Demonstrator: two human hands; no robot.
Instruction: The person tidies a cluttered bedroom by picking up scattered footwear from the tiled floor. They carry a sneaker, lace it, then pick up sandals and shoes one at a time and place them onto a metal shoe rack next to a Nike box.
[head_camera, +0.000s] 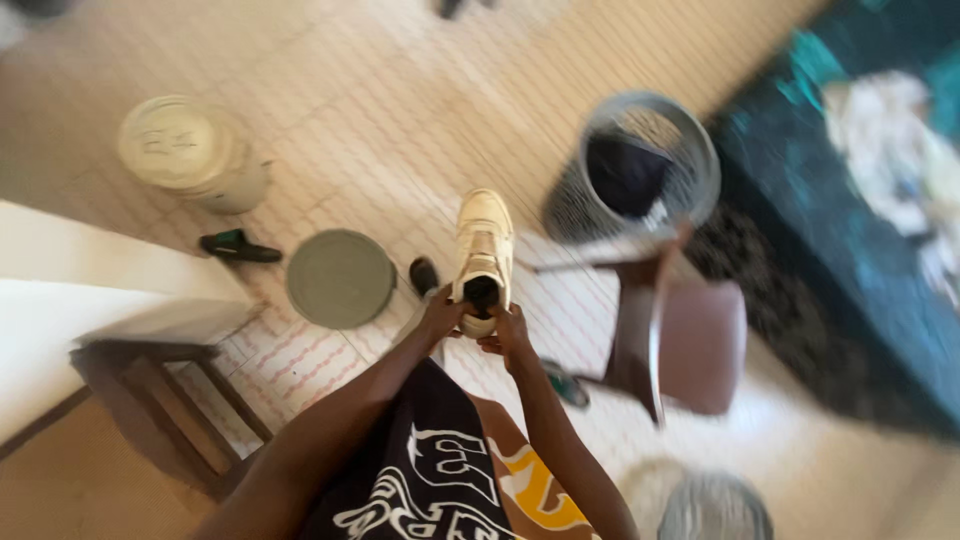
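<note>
A cream high-top shoe (483, 255) is held at its heel end, sole away from the camera and toe pointing toward the far side of the room, above the tiled floor (400, 110). The left hand (443, 312) is closed on the left side of the shoe's collar; its grip is pinched on the collar edge. The right hand (508, 330) is set against the right side of the heel, fingers curled around it. The dark opening of the shoe is seen between the two hands. The picture is motion-blurred, so finger detail cannot be resolved.

Just left of the shoe, a small dark object (424, 275) lies on the floor; its kind cannot be told. Further left a round grey-green lid (340, 278) lies flat. A dark green item (238, 246) is noted beside it, near a pale bucket (193, 152) with its lid on. To the right of the shoe a wire mesh basket (640, 170) holding dark cloth is seen, and below it a brown chair (685, 345). A dark wooden stool (165, 400) stands at lower left. A dark patterned rug (850, 250) with pale cloth (890, 140) on it occupies the right edge. A black printed garment (420, 470) covers the person's lap.
</note>
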